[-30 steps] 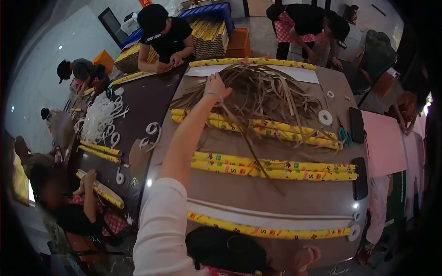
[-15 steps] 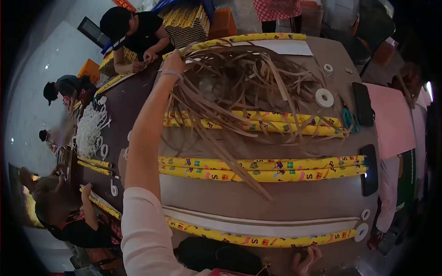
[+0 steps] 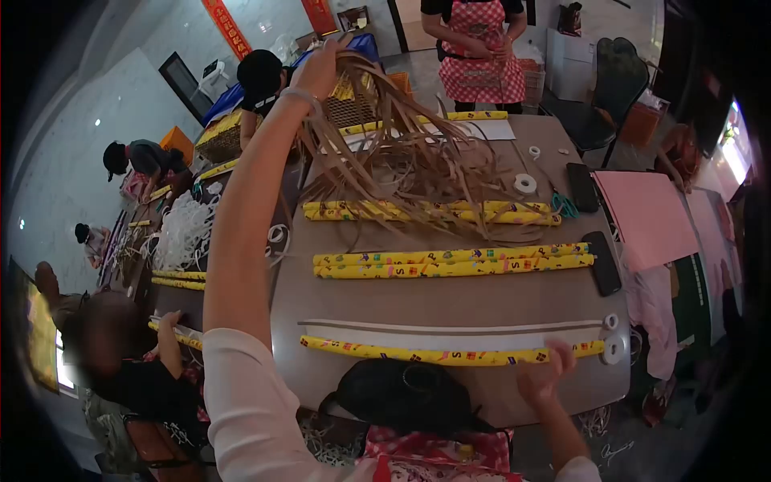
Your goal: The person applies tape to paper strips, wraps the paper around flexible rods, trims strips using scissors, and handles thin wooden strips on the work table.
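Observation:
My left hand (image 3: 316, 71) is raised at the far side of the table, closed around a bunch of long brown strips (image 3: 385, 104). The strips hang down and trail over a tangled heap of the same on the table. At the near edge, my right hand (image 3: 546, 377) is beside a yellow printed tube (image 3: 450, 354), fingers apart and nothing visible in them. A long white strip with a dark edge (image 3: 450, 331) lies just behind that tube. More yellow printed tubes (image 3: 450, 263) lie in the middle, and others sit partly under the brown strips.
White tape rolls (image 3: 525, 184), teal scissors (image 3: 564, 205) and dark oblong objects (image 3: 606, 263) lie along the right side. A black item (image 3: 405, 394) is at the near edge. Co-workers sit at the left by white strips (image 3: 186, 229); a person in a checked apron (image 3: 482, 76) stands opposite.
My left hand has lifted the brown strips higher, drawing part of them up off the heap. My right hand has come up over the near tube. The view has shifted.

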`<state>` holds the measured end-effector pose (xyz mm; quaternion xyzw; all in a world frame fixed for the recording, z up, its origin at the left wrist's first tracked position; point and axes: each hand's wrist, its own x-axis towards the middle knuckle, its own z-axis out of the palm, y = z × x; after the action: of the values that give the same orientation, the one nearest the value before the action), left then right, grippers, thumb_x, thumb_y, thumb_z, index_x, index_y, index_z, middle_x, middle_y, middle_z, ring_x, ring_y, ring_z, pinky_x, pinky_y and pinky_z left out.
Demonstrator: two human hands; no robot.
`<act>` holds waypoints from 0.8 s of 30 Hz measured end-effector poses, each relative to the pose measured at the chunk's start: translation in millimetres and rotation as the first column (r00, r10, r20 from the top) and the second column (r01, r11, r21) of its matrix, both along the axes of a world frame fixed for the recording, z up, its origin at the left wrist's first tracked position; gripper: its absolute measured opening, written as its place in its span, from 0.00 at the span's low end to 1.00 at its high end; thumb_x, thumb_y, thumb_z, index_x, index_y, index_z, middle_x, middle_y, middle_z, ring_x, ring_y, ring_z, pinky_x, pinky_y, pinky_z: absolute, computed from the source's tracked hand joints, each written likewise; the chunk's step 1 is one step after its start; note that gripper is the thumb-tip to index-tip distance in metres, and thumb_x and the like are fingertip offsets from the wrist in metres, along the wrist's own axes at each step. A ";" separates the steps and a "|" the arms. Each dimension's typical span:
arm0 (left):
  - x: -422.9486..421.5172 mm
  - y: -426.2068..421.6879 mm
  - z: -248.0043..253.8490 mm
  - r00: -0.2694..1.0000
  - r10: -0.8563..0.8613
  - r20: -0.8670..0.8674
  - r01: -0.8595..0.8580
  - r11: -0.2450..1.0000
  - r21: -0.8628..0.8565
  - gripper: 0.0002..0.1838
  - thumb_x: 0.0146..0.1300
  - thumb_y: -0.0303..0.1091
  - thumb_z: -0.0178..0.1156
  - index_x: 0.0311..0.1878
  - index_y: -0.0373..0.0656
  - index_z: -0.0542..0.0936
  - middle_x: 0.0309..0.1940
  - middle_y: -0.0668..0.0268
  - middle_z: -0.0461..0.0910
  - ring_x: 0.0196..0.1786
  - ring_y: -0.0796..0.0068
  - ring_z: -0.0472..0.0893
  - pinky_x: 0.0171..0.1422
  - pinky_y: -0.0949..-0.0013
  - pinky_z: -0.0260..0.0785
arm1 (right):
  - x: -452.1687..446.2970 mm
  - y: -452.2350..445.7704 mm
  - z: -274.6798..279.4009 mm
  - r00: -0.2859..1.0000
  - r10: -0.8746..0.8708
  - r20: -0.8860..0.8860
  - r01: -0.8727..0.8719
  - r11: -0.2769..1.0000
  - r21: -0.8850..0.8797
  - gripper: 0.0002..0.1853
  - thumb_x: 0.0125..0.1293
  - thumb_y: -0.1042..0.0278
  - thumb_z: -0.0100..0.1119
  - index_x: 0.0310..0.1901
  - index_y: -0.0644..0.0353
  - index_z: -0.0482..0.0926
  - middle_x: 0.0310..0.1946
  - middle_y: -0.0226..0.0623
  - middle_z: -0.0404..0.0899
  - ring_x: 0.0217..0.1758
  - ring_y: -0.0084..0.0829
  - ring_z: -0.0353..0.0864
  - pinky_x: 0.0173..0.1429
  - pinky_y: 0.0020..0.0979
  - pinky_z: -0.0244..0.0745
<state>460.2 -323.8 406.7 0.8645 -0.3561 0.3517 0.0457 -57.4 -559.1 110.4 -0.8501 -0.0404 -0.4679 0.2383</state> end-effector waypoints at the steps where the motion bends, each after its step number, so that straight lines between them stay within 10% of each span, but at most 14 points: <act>1: -12.7 -0.2 13.1 0.978 -0.098 0.182 0.076 0.989 0.123 0.20 0.65 0.20 0.47 0.61 0.43 0.64 0.27 0.51 0.75 0.22 0.61 0.73 0.27 0.61 0.68 | 29.8 -1.5 23.4 0.997 0.036 0.062 -0.032 0.998 -0.058 0.36 0.54 0.66 0.68 0.60 0.59 0.57 0.58 0.54 0.54 0.59 0.50 0.62 0.59 0.47 0.65; 4: -83.8 -12.0 45.2 0.996 0.074 0.057 -0.082 0.983 0.165 0.20 0.65 0.20 0.46 0.60 0.42 0.64 0.28 0.51 0.75 0.23 0.62 0.73 0.27 0.61 0.69 | 129.4 26.0 132.5 0.998 0.034 -0.054 -0.031 0.998 0.056 0.60 0.39 0.60 0.80 0.69 0.59 0.46 0.70 0.53 0.46 0.70 0.54 0.53 0.67 0.49 0.59; 8: -109.3 7.7 33.4 0.997 -0.055 0.055 0.045 0.983 0.177 0.21 0.64 0.19 0.48 0.60 0.40 0.64 0.27 0.52 0.75 0.24 0.62 0.75 0.27 0.62 0.69 | 277.9 41.8 127.9 0.997 0.035 0.069 -0.030 0.997 -0.067 0.69 0.39 0.48 0.77 0.72 0.59 0.34 0.73 0.53 0.34 0.76 0.55 0.39 0.73 0.53 0.46; 10: -116.1 20.8 21.4 0.990 -0.137 -0.029 0.140 0.980 0.138 0.22 0.61 0.18 0.49 0.59 0.40 0.64 0.31 0.50 0.75 0.29 0.54 0.76 0.33 0.56 0.70 | 317.8 57.8 116.7 0.988 0.037 -0.147 -0.037 0.999 0.001 0.70 0.42 0.42 0.74 0.72 0.58 0.28 0.74 0.49 0.29 0.76 0.54 0.33 0.75 0.53 0.37; 12: -128.0 33.4 14.8 0.977 -0.172 -0.127 0.185 0.978 0.097 0.22 0.59 0.17 0.50 0.58 0.40 0.64 0.38 0.48 0.75 0.37 0.49 0.76 0.40 0.52 0.69 | 350.7 77.1 104.4 0.994 0.006 -0.110 -0.007 1.000 -0.003 0.68 0.47 0.43 0.72 0.72 0.56 0.26 0.73 0.48 0.43 0.75 0.53 0.45 0.75 0.52 0.34; 15: -138.5 52.2 5.1 0.958 -0.258 -0.124 0.261 0.965 0.014 0.22 0.59 0.17 0.49 0.58 0.40 0.64 0.41 0.47 0.75 0.39 0.48 0.76 0.41 0.53 0.69 | 367.8 96.4 106.2 0.776 0.346 -0.528 -0.293 0.938 0.185 0.66 0.51 0.46 0.71 0.72 0.54 0.23 0.65 0.46 0.64 0.67 0.48 0.62 0.75 0.53 0.35; 18: -131.3 68.1 3.1 0.944 -0.300 -0.140 0.305 0.952 0.012 0.22 0.58 0.15 0.49 0.57 0.40 0.65 0.44 0.49 0.74 0.44 0.49 0.76 0.46 0.54 0.69 | 382.7 100.6 97.4 0.470 0.510 -0.720 -0.467 0.836 0.288 0.24 0.55 0.57 0.69 0.52 0.56 0.76 0.34 0.41 0.80 0.36 0.34 0.76 0.43 0.39 0.71; 21: -123.1 84.0 6.3 0.945 -0.322 -0.049 0.325 0.942 0.078 0.20 0.58 0.15 0.49 0.54 0.42 0.66 0.42 0.50 0.74 0.46 0.49 0.75 0.50 0.55 0.70 | 362.2 84.2 120.8 0.260 0.716 -0.649 -0.413 0.689 0.595 0.18 0.56 0.58 0.67 0.43 0.61 0.79 0.22 0.34 0.77 0.25 0.26 0.73 0.28 0.33 0.67; 24: -124.3 89.5 28.8 0.938 -0.326 0.114 0.325 0.945 0.031 0.19 0.59 0.18 0.52 0.53 0.42 0.68 0.41 0.51 0.76 0.45 0.49 0.76 0.51 0.54 0.71 | 385.9 45.2 136.8 0.485 0.645 -0.591 -0.392 0.764 0.512 0.18 0.61 0.52 0.61 0.38 0.61 0.81 0.23 0.35 0.78 0.24 0.25 0.74 0.29 0.31 0.67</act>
<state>335.9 -234.3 435.5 0.7719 -0.4982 0.3875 0.0771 328.5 -513.9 247.3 -0.8605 -0.1250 0.0143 0.4938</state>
